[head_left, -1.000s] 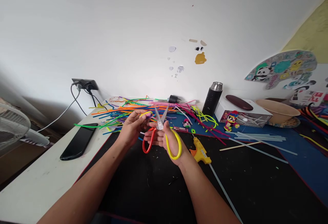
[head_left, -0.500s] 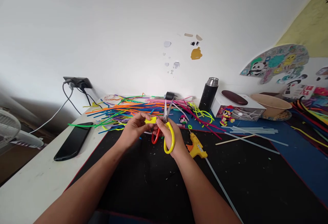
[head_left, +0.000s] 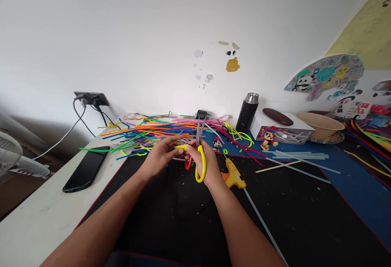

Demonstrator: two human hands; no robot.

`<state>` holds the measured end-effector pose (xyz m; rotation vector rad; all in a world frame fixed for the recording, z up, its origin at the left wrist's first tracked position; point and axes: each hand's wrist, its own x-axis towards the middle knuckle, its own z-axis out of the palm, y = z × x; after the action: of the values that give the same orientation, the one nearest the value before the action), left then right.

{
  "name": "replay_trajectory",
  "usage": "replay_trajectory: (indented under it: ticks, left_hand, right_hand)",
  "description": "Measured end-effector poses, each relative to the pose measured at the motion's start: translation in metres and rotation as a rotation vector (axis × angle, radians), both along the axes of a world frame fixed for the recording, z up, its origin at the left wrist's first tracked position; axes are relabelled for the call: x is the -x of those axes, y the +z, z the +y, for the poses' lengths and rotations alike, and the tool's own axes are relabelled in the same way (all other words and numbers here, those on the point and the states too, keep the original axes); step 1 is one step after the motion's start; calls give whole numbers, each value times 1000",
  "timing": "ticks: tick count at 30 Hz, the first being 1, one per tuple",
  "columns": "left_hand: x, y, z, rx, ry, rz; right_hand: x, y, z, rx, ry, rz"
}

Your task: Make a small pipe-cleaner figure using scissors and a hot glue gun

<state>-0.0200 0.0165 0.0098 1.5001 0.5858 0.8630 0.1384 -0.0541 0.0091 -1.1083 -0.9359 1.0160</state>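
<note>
My left hand (head_left: 161, 155) pinches a small yellow piece (head_left: 181, 147) between thumb and fingers. Close beside it, my right hand (head_left: 207, 157) is closed round scissors (head_left: 200, 165) with yellow and red handles. Their blades point up toward the wall and stand slightly apart. The right thumb and fingertips also reach the right end of the yellow piece. Both hands are above the black mat (head_left: 183, 222).
Colourful pipe cleaners (head_left: 146, 130) lie along the wall. A yellow glue gun (head_left: 234, 174) rests right of my hands, near a small figure (head_left: 269, 138) and black flask (head_left: 247, 113). A phone (head_left: 86, 169) lies left.
The yellow piece has turned and shows a narrower shape between my fingers. The scissor blades look a little wider apart, and the red handle has shifted right. The view has moved slightly.
</note>
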Motion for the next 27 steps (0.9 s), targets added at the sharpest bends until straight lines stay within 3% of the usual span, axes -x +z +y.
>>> replay_trajectory:
  ticks: [6,11,14,19,27]
  left_hand:
    - [1,1,1,-57,60,116]
    - [6,7,9,-112,335,1]
    - [9,7,13,-130,428,-36]
    - [11,6,14,-122,482,-27]
    - [8,13,8,-155,448,-108]
  right_hand:
    - [1,2,-2,-6,-6,-69]
    - [0,1,-3,22,-36,-92]
    - [0,-2,-4,27,25,-148]
    - [3,-7,-6,23,92,-301]
    - [5,-4,-11,52,108,-405]
